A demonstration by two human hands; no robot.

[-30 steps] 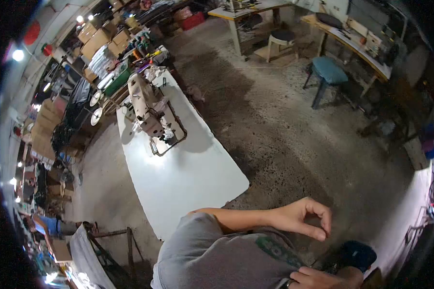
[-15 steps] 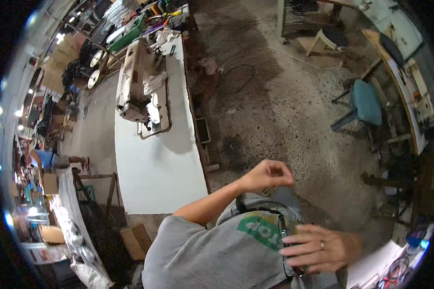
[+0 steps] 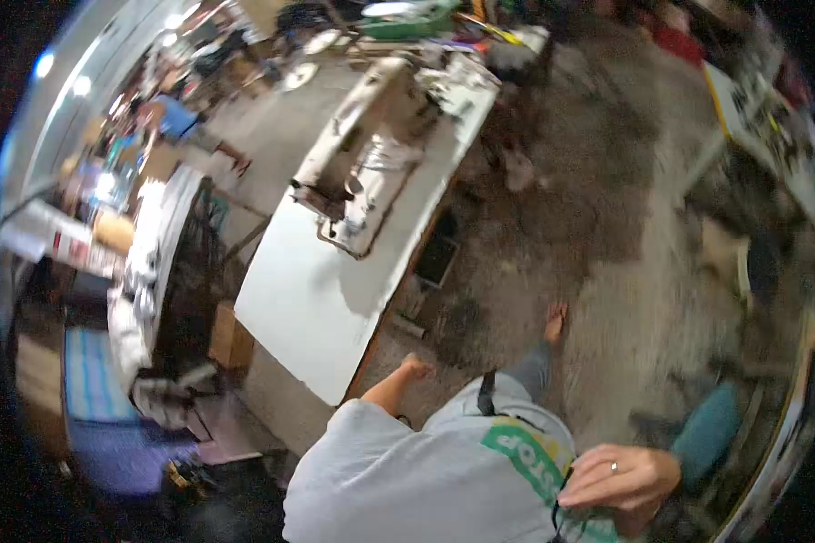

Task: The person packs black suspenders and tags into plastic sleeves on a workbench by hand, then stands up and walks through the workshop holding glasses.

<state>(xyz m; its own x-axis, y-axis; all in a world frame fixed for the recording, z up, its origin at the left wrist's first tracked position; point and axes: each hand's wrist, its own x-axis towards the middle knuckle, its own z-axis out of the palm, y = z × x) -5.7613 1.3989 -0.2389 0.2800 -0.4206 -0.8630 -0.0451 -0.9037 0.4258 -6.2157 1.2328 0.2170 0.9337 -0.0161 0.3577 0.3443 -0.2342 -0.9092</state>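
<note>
My left hand [image 3: 417, 366] hangs low beside the near corner of the white sewing table [image 3: 308, 299], small and blurred, its fingers too smeared to read. Nothing can be made out in it. My right hand [image 3: 620, 478], with a ring on one finger, is in front of the grey shirt [image 3: 407, 475] near its green print [image 3: 525, 457]. Its fingers are bent and pressed together by a dark cord [image 3: 560, 520]; what they hold is hidden. A sewing machine [image 3: 358, 136] stands on the table, with light cloth [image 3: 389, 154] beside it.
A green bin [image 3: 407, 23] and loose items lie beyond the machine. A teal stool [image 3: 711, 430] is at right, near another table [image 3: 729, 104]. A person in blue [image 3: 174, 118] is at upper left. A cardboard box [image 3: 231, 335] is left of the sewing table.
The view has turned, so the sewing table is now slanted. My left hand has lowered from in front of the body to beside the table. My right hand has stayed near the shirt.
</note>
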